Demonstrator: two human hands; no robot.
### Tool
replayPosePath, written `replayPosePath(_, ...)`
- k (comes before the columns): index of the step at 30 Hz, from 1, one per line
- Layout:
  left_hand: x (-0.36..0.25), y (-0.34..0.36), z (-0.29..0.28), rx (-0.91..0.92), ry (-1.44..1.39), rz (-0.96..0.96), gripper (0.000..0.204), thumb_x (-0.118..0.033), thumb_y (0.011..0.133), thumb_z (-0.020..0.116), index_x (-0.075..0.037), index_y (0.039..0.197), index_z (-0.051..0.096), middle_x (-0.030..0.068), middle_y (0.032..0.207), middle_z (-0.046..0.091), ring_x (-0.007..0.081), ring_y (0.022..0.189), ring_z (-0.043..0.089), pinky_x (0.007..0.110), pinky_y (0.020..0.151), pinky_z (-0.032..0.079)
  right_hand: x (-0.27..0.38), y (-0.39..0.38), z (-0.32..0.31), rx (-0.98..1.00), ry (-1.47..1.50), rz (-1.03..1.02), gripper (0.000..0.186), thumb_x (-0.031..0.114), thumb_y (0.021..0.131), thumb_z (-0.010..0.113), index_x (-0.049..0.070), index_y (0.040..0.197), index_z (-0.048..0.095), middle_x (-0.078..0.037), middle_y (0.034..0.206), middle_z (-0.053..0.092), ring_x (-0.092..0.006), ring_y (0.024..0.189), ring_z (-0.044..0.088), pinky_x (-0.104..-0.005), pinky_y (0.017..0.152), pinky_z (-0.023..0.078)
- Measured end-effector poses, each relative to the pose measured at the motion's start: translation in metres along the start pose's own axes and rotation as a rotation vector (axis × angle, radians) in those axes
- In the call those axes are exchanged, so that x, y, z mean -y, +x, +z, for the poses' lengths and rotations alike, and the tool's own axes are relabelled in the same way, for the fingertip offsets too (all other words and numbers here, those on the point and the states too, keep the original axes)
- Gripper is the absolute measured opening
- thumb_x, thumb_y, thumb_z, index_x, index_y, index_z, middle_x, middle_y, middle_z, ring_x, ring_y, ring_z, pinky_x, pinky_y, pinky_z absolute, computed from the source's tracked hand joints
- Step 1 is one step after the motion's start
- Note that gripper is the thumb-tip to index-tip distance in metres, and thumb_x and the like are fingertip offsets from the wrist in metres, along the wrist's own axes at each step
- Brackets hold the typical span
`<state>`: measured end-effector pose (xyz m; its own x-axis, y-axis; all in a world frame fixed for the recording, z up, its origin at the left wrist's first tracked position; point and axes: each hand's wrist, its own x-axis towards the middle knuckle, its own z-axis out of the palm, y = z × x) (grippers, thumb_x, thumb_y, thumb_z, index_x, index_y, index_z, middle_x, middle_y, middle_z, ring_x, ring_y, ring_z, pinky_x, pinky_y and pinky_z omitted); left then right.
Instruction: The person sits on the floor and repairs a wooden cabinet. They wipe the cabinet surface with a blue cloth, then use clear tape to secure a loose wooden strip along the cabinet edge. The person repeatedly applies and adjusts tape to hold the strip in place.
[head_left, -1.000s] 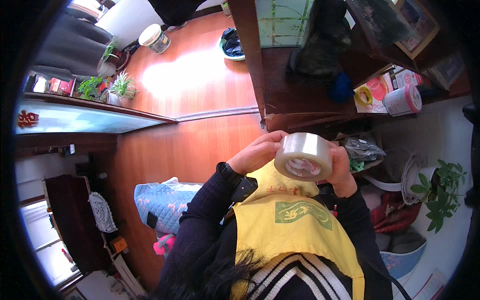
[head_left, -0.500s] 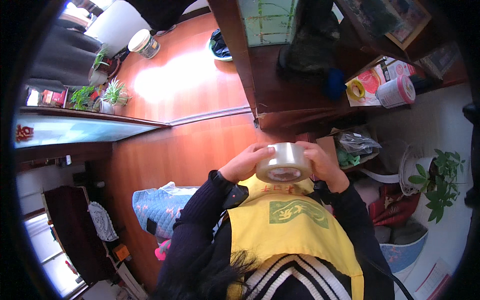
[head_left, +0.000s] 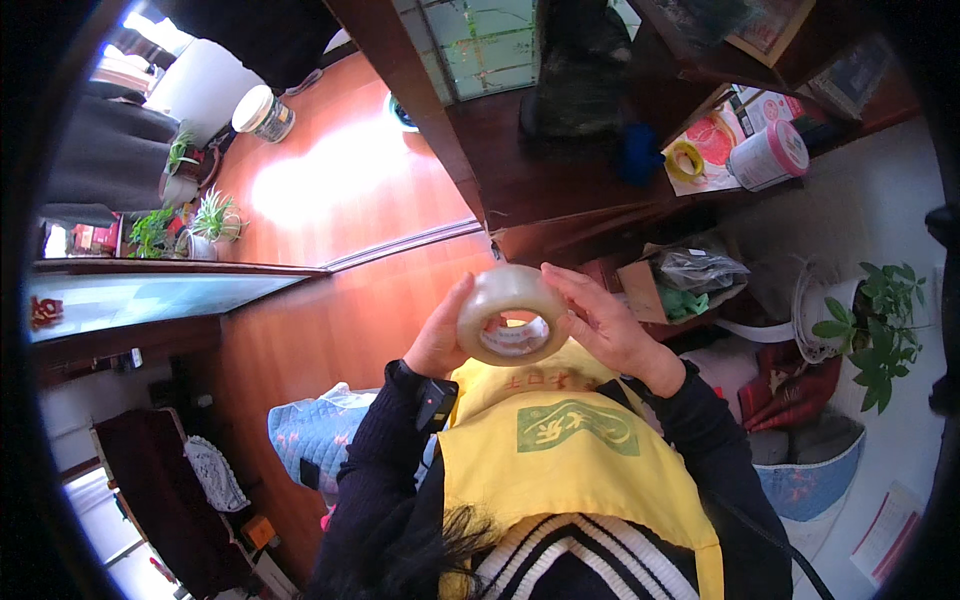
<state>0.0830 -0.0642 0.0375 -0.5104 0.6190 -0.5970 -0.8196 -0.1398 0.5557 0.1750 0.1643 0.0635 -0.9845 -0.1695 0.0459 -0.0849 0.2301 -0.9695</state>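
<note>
A thick roll of clear packing tape [head_left: 481, 300] is held up in front of my yellow apron [head_left: 500, 440], its hollow core facing me. My left hand [head_left: 440, 328] presses against its left side, with most of the fingers hidden behind the roll. On the opposite side, my right hand [head_left: 610, 325] grips the roll with its fingers along the upper right edge and the thumb near the lower right. Through the core I see a bit of yellow.
An open cardboard box [head_left: 645, 290] with plastic bags stands right, beside a potted plant [head_left: 875, 320]. A shelf holds a pink-lidded canister [head_left: 768, 157] and a yellow tape roll [head_left: 684, 160]. A blue quilted cover [head_left: 318, 435] lies left. A bucket [head_left: 263, 113] stands on the far floor.
The tape roll has tipped so that its core opening shows more. Both hands have shifted left with it, and their grip has moved round to its sides.
</note>
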Motion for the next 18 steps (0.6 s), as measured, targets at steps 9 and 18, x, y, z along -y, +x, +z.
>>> replayPosePath(9,0.0,0.01,0.006,0.199,-0.343,0.093,0.051,-0.057,0.094,0.042,-0.009,0.098,0.056,-0.0007,0.065,0.045,0.0131,0.066,0.045,0.033,0.074,0.044,-0.004,-0.013,0.009,-0.184,0.013,0.014,0.051,0.012,0.09,0.056,0.007,0.139,0.042,-0.013,0.143,0.04,-0.0255,0.128,0.043,-0.0342,0.104,0.038)
replayPosePath(18,-0.002,0.012,0.039,0.141,-0.688,-0.068,0.051,-0.057,0.093,0.043,-0.011,0.071,0.05,-0.001,0.066,0.041,0.0148,0.066,0.041,0.031,0.073,0.045,-0.005,-0.01,0.01,-0.329,0.354,-0.02,0.055,0.016,0.091,0.062,0.003,0.139,0.038,-0.01,0.137,0.039,-0.0154,0.11,0.053,-0.0272,0.088,0.05)
